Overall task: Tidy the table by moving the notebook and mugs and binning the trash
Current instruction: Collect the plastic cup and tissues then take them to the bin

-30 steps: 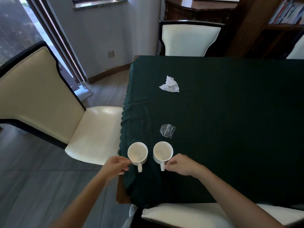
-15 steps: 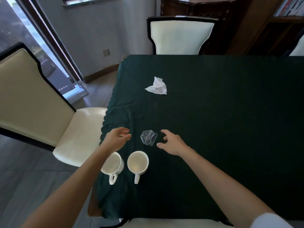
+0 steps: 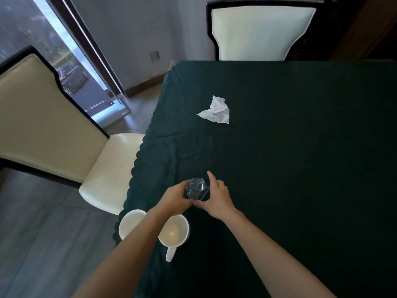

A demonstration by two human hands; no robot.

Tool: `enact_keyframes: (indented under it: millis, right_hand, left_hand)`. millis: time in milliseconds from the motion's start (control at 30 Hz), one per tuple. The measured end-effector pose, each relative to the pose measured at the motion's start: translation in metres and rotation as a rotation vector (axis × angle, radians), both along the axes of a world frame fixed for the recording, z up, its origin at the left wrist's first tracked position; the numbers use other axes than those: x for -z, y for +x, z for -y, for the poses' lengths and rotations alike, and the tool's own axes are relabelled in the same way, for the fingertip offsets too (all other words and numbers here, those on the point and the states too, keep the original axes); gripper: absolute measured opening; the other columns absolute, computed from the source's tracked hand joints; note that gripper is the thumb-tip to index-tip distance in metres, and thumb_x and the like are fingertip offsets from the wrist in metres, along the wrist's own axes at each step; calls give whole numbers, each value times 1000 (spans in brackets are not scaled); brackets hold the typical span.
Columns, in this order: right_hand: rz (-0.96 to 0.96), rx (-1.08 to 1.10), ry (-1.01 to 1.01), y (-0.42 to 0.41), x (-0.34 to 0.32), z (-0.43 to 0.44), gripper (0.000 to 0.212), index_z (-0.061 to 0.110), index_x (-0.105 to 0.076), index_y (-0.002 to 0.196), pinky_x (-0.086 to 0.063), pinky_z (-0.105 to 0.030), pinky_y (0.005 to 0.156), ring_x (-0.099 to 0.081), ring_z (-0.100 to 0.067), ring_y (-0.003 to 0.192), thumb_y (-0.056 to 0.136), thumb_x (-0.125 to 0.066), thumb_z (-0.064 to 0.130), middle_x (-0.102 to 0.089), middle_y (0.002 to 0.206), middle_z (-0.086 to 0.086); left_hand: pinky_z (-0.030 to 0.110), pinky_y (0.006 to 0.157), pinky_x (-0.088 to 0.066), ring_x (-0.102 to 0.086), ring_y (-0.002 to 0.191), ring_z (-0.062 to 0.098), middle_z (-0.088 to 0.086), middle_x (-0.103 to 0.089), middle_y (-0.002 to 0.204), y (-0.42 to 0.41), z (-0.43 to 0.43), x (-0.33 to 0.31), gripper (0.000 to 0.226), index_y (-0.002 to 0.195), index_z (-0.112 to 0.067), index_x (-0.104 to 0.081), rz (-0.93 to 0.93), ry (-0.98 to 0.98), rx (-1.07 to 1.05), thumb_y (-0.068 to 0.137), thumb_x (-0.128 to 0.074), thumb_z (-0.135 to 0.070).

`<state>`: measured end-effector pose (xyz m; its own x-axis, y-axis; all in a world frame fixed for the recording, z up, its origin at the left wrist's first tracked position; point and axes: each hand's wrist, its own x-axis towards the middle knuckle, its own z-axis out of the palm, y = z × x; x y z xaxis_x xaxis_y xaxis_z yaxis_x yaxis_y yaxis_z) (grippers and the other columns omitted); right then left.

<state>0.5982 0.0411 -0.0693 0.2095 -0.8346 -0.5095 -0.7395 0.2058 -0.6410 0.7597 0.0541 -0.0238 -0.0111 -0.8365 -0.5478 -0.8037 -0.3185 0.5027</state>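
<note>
Both hands, left hand and right hand, cup the plastic wrapper loosely, no firm pinch yet; your left forearm over the mugs could tip one.

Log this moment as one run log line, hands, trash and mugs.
left hand + right hand: closing around clear plastic wrapper | crumpled tissue: untouched on tablecloth | two white mugs: near edge

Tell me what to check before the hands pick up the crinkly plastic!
1. Both hands at the clear plastic wrapper: ok, left hand and right hand flank it.
2. Wrapper gripped: cannot tell.
3. Mugs safe from the arm: not ok, the left forearm crosses over the left mug and right mug.
4. Tissue clear of the hands: ok.
5. Bin in sight: not ok.
</note>
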Motion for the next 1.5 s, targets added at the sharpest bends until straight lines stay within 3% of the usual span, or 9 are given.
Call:
enact_keyframes:
  millis: [167, 433, 567, 733, 867, 1000, 1133, 1300, 1500]
  right_hand:
    - [65, 40, -83, 5, 2, 4, 104, 26, -24, 158, -43, -38, 107, -48, -26, 132, 75, -86, 39, -47, 141, -8]
    - [188, 120, -31, -8, -32, 37, 67, 28, -53, 130, -56, -31, 88, -64, -13, 104, 73, -78, 55, -63, 114, 6]
    - [204, 123, -77, -10, -48, 64, 47, 31, -67, 116, -49, -20, 76, -64, -9, 99, 76, -77, 53, -67, 108, 9]
    - [222, 162, -15, -5, -45, 102, 52, 29, -74, 105, -53, -23, 84, -69, -6, 93, 68, -74, 66, -75, 95, 11]
    - [302, 116, 70, -4, -41, 135, 46, 25, -76, 96, -55, -28, 68, -67, -8, 68, 76, -69, 66, -76, 83, 6]
    - [211, 176, -12, -7, -29, 184, 46, 26, -76, 99, -58, -36, 88, -70, -14, 92, 80, -65, 67, -77, 99, 6]
    - [57, 201, -277, -10, -16, 246, 33, 26, -81, 98, -46, -35, 104, -61, -22, 117, 88, -64, 52, -74, 113, 1]
    - [-141, 125, -153, -3, 0, 299, 54, 41, -64, 133, -26, -43, 120, -7, -29, 151, 83, -60, 63, -27, 158, -10]
    - [-221, 69, -102, 9, 20, 322, 46, 27, -70, 112, -47, -47, 102, -40, -36, 130, 82, -58, 59, -49, 142, -7]
  left_hand:
    - [34, 99, -54, -67, 111, 21, 1, -68, 132, -4, 4, 2, 62, 146, -18, -53, -54, -18, -34, 87, -72, -8]
    - [36, 123, -33, -37, 153, 22, 0, -35, 168, 2, 27, -1, 76, 159, -23, -41, 8, -198, 105, 91, -74, -18]
    - [41, 99, -55, -67, 115, 16, -4, -74, 124, -6, 41, -2, 33, 122, -25, -71, -66, -382, 85, 90, -72, -20]
    - [29, 77, -55, -69, 85, 9, -8, -79, 99, -12, 55, 4, 13, 108, -23, -75, -93, -473, -92, 96, -69, -24]
    - [32, 72, -57, -73, 77, 12, -4, -79, 83, -8, 74, 17, 16, 101, -20, -77, -159, -391, -239, 99, -63, -28]
    - [18, 70, -50, -70, 75, 2, -9, -79, 83, 2, 92, 30, 14, 104, -21, -80, -268, -319, -382, 96, -68, -25]
    - [32, 85, -62, -77, 91, 9, -7, -83, 94, 13, 108, 44, 19, 108, -21, -79, -388, -233, -500, 93, -71, -28]
    - [32, 77, -64, -78, 95, 20, 0, -83, 92, 20, 121, 44, 15, 107, -11, -78, -515, -207, -598, 95, -70, -16]
    - [34, 80, -62, -78, 98, 19, 0, -84, 95, 30, 128, 47, 14, 108, -12, -77, -536, -178, -628, 97, -68, -16]
